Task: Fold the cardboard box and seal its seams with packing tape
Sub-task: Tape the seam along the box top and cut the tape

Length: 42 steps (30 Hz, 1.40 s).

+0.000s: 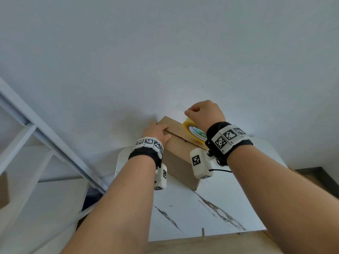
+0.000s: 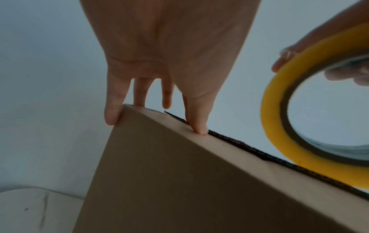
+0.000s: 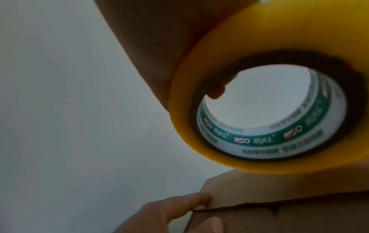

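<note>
A brown cardboard box lies on the white marble table against the wall, its top flaps closed with a dark seam between them. My left hand rests on the box's far left corner. In the left wrist view its fingers reach over the far edge of the box and the thumb presses beside the seam. My right hand grips a yellow packing tape roll held on edge over the right side of the box top. In the right wrist view the tape roll hangs just above the box.
A plain white wall rises directly behind the box. A white rail and frame run diagonally at the left. A wooden surface borders the table's near edge, and a brown cardboard piece shows at the far left.
</note>
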Tool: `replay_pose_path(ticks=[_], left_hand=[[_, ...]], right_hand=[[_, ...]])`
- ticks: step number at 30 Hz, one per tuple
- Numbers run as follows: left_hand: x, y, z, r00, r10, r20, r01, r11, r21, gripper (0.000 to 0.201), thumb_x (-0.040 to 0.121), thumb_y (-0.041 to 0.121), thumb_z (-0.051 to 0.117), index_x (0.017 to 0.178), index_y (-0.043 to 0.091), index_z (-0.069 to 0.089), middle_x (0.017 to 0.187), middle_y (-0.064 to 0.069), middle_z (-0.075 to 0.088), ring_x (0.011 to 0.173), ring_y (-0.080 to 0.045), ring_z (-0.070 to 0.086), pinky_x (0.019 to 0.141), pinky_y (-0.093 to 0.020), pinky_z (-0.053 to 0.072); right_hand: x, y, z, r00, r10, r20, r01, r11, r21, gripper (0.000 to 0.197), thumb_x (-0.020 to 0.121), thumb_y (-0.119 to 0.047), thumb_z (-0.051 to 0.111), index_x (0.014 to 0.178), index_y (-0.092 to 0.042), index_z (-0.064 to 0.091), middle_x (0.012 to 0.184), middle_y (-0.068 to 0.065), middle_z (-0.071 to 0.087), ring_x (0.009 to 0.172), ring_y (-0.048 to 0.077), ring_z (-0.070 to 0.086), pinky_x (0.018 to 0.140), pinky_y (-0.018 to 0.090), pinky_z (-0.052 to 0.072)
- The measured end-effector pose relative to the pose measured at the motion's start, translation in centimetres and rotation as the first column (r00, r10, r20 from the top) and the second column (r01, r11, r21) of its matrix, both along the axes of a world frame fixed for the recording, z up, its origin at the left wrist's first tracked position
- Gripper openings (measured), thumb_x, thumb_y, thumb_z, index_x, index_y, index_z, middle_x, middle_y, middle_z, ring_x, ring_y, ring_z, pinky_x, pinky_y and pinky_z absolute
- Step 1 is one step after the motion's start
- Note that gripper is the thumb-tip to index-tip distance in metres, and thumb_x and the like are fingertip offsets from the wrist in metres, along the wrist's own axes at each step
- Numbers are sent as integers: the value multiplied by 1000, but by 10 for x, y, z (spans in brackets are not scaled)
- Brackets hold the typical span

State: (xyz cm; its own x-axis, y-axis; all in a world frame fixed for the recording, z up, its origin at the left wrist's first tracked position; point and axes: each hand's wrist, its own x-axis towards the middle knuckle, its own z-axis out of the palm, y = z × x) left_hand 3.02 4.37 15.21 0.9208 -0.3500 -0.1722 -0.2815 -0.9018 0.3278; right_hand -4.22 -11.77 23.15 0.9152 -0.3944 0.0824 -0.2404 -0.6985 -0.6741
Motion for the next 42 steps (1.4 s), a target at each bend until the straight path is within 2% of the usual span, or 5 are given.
replay_pose_path(ticks=[8, 13, 26, 32, 42], left_hand=[[-2, 8, 7, 999, 4, -33, -4, 1000, -10, 59, 90, 41, 58, 142, 22, 40, 140, -6, 40, 123, -27, 49, 100, -37, 43], [-2, 11, 6, 998, -2, -57, 0, 999, -34, 67, 90, 41, 59, 147, 18, 32, 150, -4, 37, 135, -25, 40, 111, -36, 34], [-2, 22, 14, 993, 54, -108, -66, 992, -110, 64, 84, 32, 68, 142, 19, 44, 142, 0, 51, 129, -21, 48, 106, -31, 38], [-6, 27, 13, 991, 59, -122, -79, 983, -167, 44, 86, 31, 65, 128, 21, 59, 127, 0, 63, 114, -21, 59, 92, -29, 45], [-4, 27, 10, 981, 114, -157, -148, 963, -226, 45, 89, 27, 64, 133, 22, 57, 135, 1, 58, 122, -19, 56, 101, -27, 40]], right_hand=[[14, 12, 2, 998, 66, -11, -66, 997, 43, 18, 82, -28, 63, 79, -17, 77, 84, -7, 73, 79, 15, 68, 75, 35, 59], [16, 11, -3, 997, 72, -36, -70, 997, 43, 19, 83, -27, 63, 81, -14, 77, 85, -7, 73, 81, 17, 68, 76, 35, 59], [26, 18, 1, 981, 179, -80, -177, 984, 29, 12, 80, -26, 69, 71, -19, 74, 83, -8, 71, 81, 12, 66, 72, 27, 56], [30, 25, -3, 976, 193, -105, -192, 981, 18, 14, 80, -27, 69, 67, -23, 72, 86, -7, 73, 79, 12, 65, 66, 24, 53], [35, 26, -7, 974, 160, -163, -165, 986, -20, 12, 80, -30, 70, 70, -23, 72, 83, -6, 71, 76, 12, 64, 62, 23, 49]])
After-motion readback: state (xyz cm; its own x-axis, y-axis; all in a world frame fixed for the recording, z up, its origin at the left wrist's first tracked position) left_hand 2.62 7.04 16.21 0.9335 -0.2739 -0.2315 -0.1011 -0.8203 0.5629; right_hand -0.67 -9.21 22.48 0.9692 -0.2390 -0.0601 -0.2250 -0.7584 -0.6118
